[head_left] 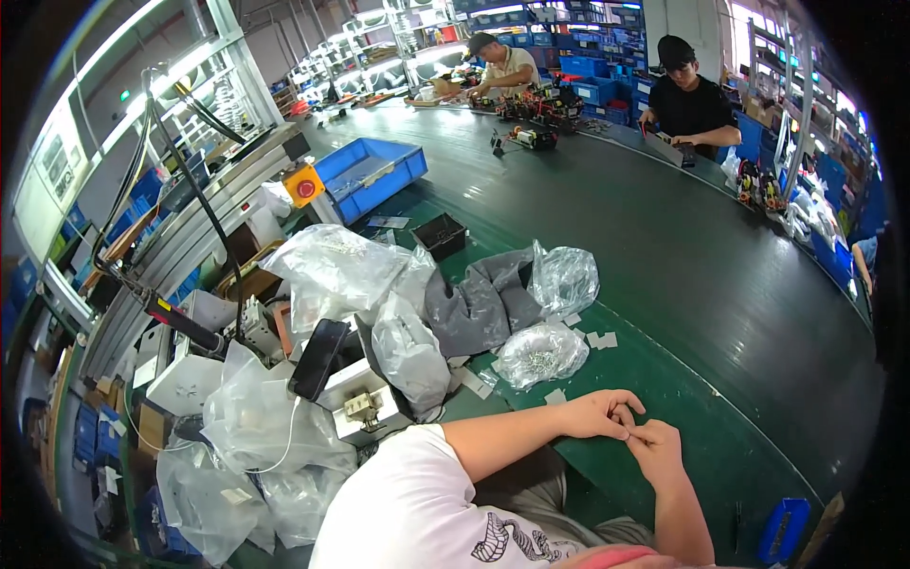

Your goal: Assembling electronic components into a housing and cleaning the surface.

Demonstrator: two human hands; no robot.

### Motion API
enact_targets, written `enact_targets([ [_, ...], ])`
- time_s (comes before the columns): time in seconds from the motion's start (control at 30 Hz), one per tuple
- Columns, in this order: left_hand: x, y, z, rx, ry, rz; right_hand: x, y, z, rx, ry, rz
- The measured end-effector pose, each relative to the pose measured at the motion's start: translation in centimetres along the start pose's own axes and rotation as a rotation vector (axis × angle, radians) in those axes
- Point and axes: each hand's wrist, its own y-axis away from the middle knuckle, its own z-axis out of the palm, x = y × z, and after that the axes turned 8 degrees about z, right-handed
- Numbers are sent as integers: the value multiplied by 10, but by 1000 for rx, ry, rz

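My left hand (599, 415) and my right hand (655, 448) meet over the near edge of the green table (678, 398). Both are closed, with the fingertips pressed together. Whatever they may pinch is hidden or too small to name. Closest to my left hand lies a clear plastic bag of small metal parts (542, 357). Small pale cards (601, 339) are scattered beside that bag. Behind it, a dark grey cloth (482, 302) lies crumpled against another clear bag (565, 277).
Plastic bags (332, 270), a black phone (320, 358) and a corded screwdriver (185, 324) crowd the left. Beyond stand a black tray (440, 235) and a blue bin (372, 178). A dark conveyor belt (607, 204) curves past two people working. A blue tray (784, 531) sits lower right.
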Motion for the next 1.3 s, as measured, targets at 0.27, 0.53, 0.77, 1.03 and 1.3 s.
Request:
enact_targets([
  [0.27,3,-1,-2,47,-71,21,-1,-6,-4,-70,116,61],
  [0.53,9,-2,1,51,-27,-39,4,-5,-2,-54,67,41],
  [0.77,2,-2,-4,13,35,32,-2,-7,0,10,50,-45],
  [1.03,-2,-2,-5,38,21,33,-10,-5,-7,-88,-7,79],
  [1.3,-4,-2,-8,22,-47,-16,-6,-1,-5,-53,-37,45],
])
